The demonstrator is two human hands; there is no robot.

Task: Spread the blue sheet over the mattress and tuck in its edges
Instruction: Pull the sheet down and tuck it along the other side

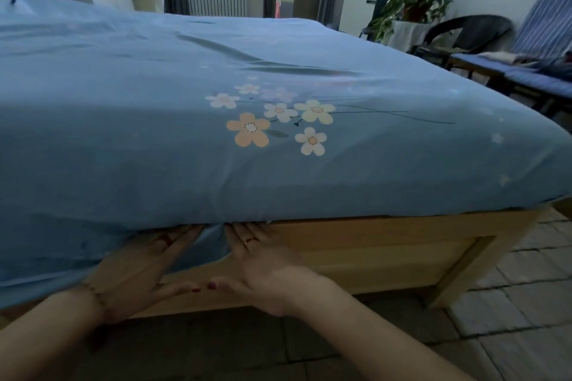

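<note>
**Two hands push the sheet edge under the mattress**

Two flat hands work at the near side of the bed in the head view. The left hand (140,260) and right hand (263,257) lie side by side, fingers straight, gripping nothing, fingertips pressed into the gap between mattress and wooden bed frame (371,244). The blue sheet (154,102) already covers the mattress top, with a few shallow wrinkles near the flower print (272,124). Right of the hands the edge looks tucked; to the left it hangs loose over the frame. The cloth looks thin, light and limp, likely to bunch, so the loose hanging hem at left seems the best place to take hold.
</note>
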